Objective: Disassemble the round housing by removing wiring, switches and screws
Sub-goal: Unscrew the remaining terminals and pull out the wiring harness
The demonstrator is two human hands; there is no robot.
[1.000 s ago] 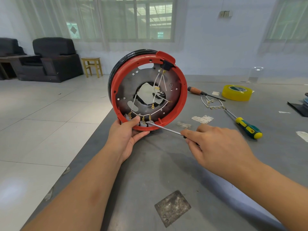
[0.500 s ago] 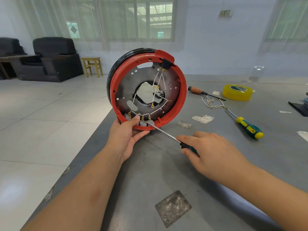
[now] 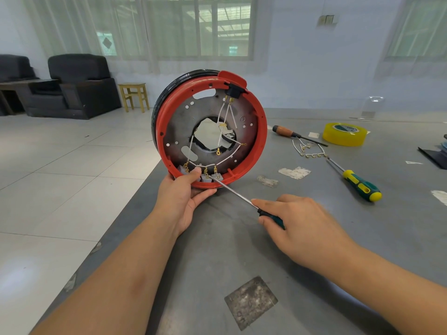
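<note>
— Red plastic ring on a black outer band: is that round housing (image 3: 210, 131) standing on the grey metal table (image 3: 314, 238)?

— Yes, on edge at the table's left border, its open side toward the camera. The left hand (image 3: 183, 197) grips the bottom of the rim, thumb curled over the edge just beside the grey switch blocks (image 3: 206, 178).

— And inside it?

— A dull metal plate with a ragged central hole, thin white wires (image 3: 225, 122) with brass terminals running from a black switch (image 3: 233, 91) under the red tab at the top down to the blocks along the bottom.

— The right hand (image 3: 302, 223)?

— Its fingers are wrapped round the dark green handle of a slim steel-shafted screwdriver (image 3: 232, 189), forefinger laid along the shaft. The tip sits at the middle brass terminal on the bottom row.

— Anything else on the table?

— Further right: a loose bundle of white wires (image 3: 307, 148), a wooden-handled screwdriver (image 3: 290, 133), a green-and-yellow-handled screwdriver (image 3: 355, 183) and a yellow roll of tape (image 3: 344, 134), all well apart from the housing.
</note>
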